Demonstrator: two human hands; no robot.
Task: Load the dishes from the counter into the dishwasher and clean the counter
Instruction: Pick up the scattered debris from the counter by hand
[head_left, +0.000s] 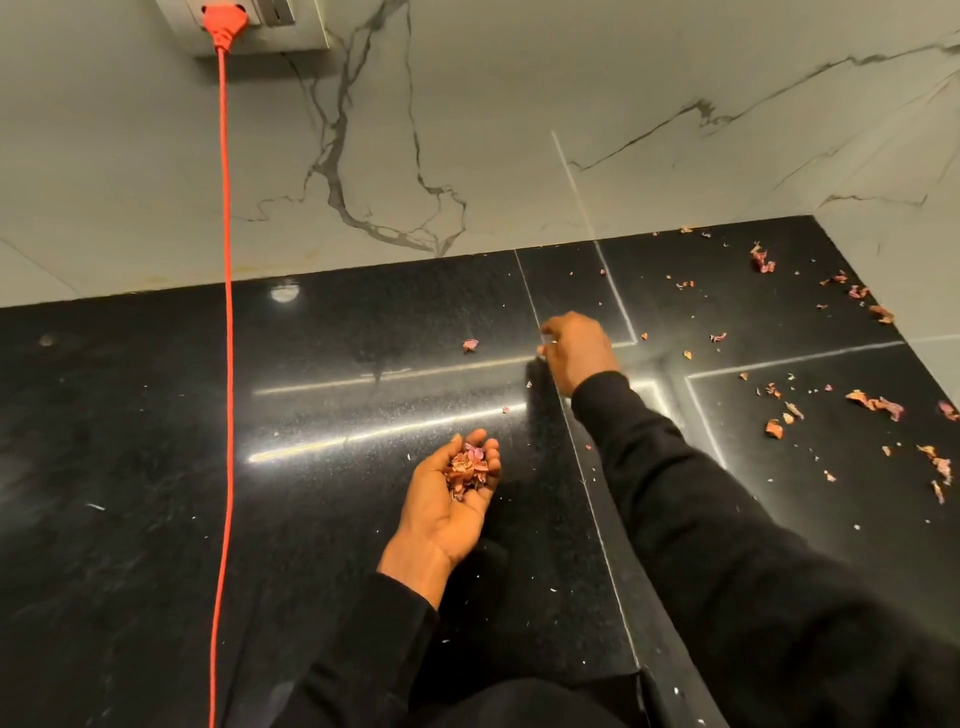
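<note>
A: While the left hand lies palm up on the black counter, what is in it?

B: A heap of peels, dry and pinkish, with the fingers curled up round it. The hand sits just below the middle of the view, at about six o'clock.

A: And the right hand?

B: At one o'clock from the left one and well apart from it, reaching forward in a black sleeve. Its fingertips are bunched and pointed down at the counter, just beside a seam in the stone. The back of the hand hides them, so I cannot tell whether they pinch anything.

A: What else lies around?

B: One single peel at nine o'clock from the right hand, near it. The scattered peels lie at three o'clock, spread up to the corner by the marbled wall at one o'clock.

A: Does anything stand in the way?

B: A red cord at nine o'clock. It hangs from a red plug in the socket plate at eleven o'clock and crosses the counter down to the bottom edge, well to the left of both hands.
</note>
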